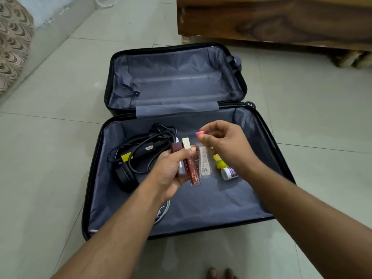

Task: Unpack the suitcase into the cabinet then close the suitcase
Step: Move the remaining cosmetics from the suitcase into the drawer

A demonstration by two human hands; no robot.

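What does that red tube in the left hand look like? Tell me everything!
The red tube is a slim, see-through plastic stick filled with dark red-brown gloss, with gold writing down its side and a pale cream square cap on top. It points away from the person, over the open suitcase. The left hand holds it, thumb across it, beside a darker maroon tube.

Both forearms reach up from frame bottom; left hand point(171, 172) fingers curled, gripping; right hand point(225, 146) fingertips pinched, frame centre.
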